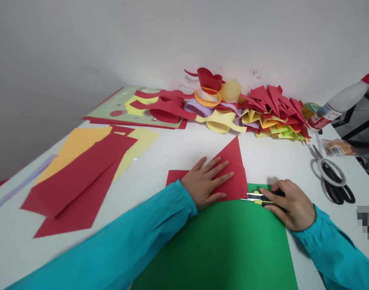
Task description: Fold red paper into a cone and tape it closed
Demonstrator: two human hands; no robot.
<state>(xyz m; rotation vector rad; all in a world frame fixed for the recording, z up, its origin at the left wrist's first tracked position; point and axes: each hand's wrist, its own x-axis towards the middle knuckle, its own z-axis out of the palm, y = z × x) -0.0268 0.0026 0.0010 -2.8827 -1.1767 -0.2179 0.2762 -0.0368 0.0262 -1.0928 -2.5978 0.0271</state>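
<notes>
My left hand [206, 183] lies flat with its fingers spread on a folded piece of red paper [232, 161], which has a pointed top and a strip sticking out to the left. My right hand [293, 203] is closed around a black and yellow utility knife [261, 196]. The metal blade points left and meets the lower right edge of the red paper. Beneath both hands is a large green sheet [232, 245], its near part curving over the table's front.
Red, orange and yellow sheets [81, 173] lie at left. Along the wall are a green board [112, 104], paper crowns [169, 108] and folded paper shapes [271, 108]. On the right are a white bottle [338, 104], scissors [338, 193], a tape roll [341, 177] and a small packet [338, 148].
</notes>
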